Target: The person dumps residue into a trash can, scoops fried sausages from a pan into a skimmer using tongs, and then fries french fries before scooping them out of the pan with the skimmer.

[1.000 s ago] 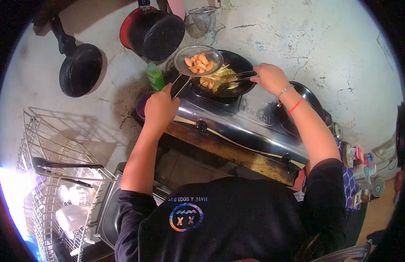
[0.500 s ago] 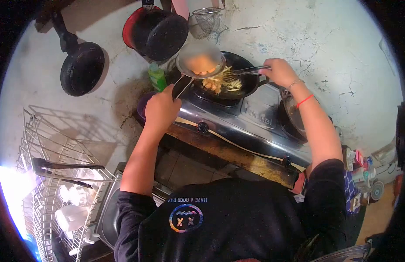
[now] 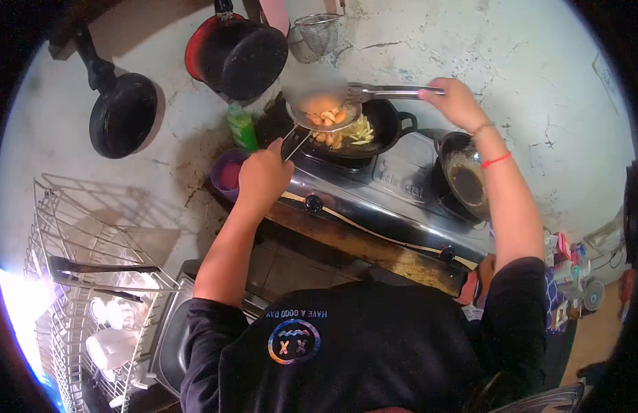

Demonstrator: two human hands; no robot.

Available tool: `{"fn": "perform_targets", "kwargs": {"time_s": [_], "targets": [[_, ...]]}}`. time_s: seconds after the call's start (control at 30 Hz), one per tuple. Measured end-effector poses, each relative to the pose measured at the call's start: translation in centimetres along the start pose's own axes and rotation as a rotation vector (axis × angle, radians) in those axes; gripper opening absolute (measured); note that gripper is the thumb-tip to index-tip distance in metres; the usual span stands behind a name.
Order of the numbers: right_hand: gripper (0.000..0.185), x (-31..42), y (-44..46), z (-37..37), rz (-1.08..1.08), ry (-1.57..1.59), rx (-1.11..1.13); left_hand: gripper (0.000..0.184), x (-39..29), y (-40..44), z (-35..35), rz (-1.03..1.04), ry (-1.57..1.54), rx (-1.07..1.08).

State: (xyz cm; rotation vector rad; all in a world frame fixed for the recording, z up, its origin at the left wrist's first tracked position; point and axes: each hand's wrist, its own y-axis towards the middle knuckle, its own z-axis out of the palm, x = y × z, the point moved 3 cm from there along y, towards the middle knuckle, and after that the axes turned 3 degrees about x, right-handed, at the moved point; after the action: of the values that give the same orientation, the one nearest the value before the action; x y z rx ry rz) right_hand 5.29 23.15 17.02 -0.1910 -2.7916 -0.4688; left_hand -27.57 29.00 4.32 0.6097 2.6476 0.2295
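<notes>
The person's left hand (image 3: 265, 177) grips the handle of a strainer (image 3: 323, 124) holding orange pieces (image 3: 326, 115), above 1 black pan (image 3: 382, 131) on the stove (image 3: 401, 172). The right hand (image 3: 458, 104) holds metal tongs (image 3: 394, 91), whose far end reaches the strainer, partly blurred. Pale strips (image 3: 361, 131) and brownish pieces (image 3: 328, 140) lie in that pan. A 2nd pan (image 3: 465, 177) sits on the stove's other side, and a green bottle (image 3: 242, 128) stands near the left hand.

Head-worn view; looks forward, down at the nearby hands (image 3: 264, 177).
</notes>
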Motion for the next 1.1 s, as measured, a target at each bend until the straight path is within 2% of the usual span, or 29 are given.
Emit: {"fn": "perform_targets", "kwargs": {"time_s": [0.07,0.23,0.37,0.47,0.6,0.7,1.1], "targets": [[0.04,1.4,0.1,0.8,-0.019,-0.036,0.039,0.041,-0.5,0.3,0.1,0.007,-0.003,0.021],[0.043,2.5,0.1,1.1,-0.085,-0.041,-0.097,0.04,-0.5,0.9,-0.3,-0.022,-0.036,0.037],[0.044,1.0,-0.2,-1.3,0.114,-0.176,-0.087,0.047,-0.4,1.2,-2.3,-0.12,-0.072,0.053],[0.042,-1.0,-0.7,-0.3,0.12,-0.168,-0.078,0.041,0.2,1.4,-2.2,-0.079,-0.066,0.006],[0.037,-0.7,-2.8,3.7,-0.049,-0.106,0.139,0.036,0.4,1.7,-2.6,-0.035,-0.055,-0.041],[0.038,0.6,-3.5,5.4,-0.052,-0.092,0.211,0.036,0.0,1.4,-2.9,-0.037,-0.045,-0.016],[0.048,-1.8,-0.5,8.8,0.149,0.007,0.194,0.035,-0.3,1.6,-3.2,-0.049,-0.045,-0.033]]}}
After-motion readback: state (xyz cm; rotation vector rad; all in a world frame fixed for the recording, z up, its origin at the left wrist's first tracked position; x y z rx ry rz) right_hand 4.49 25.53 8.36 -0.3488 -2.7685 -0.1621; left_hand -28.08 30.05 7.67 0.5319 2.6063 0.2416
